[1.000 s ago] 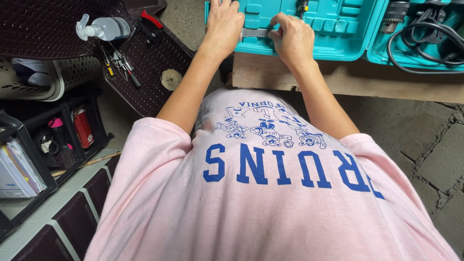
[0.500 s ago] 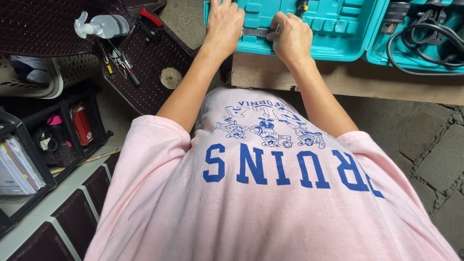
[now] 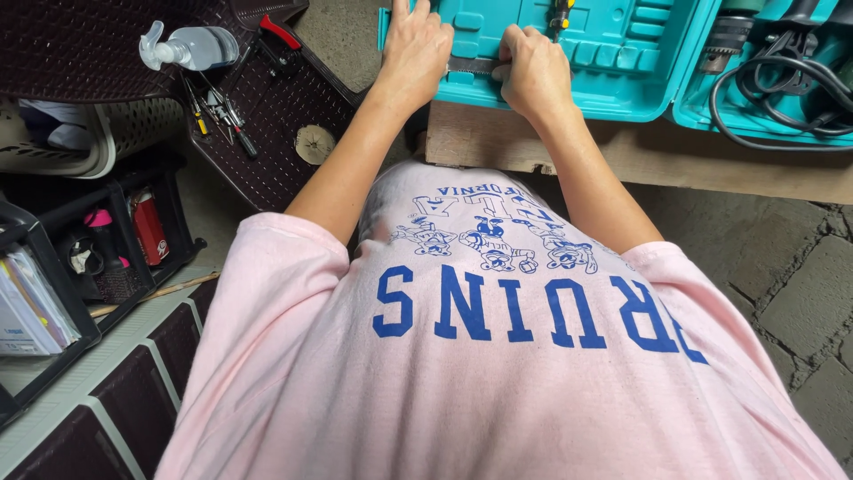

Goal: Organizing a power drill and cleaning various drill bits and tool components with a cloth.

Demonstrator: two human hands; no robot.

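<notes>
A small grey metal bar [image 3: 472, 66], perhaps a blade, is held level over the open teal tool case [image 3: 613, 80], its long axis running left to right. It is pinched at each end by the left hand [image 3: 416, 49] and right hand [image 3: 533, 71]. A corded drill [image 3: 755, 44] lies to the right; a spray bottle [image 3: 191, 46] rests well left.

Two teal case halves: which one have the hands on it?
The left half, the moulded tray one; both the left hand and right hand rest there. The right half holds drill and cable.
</notes>
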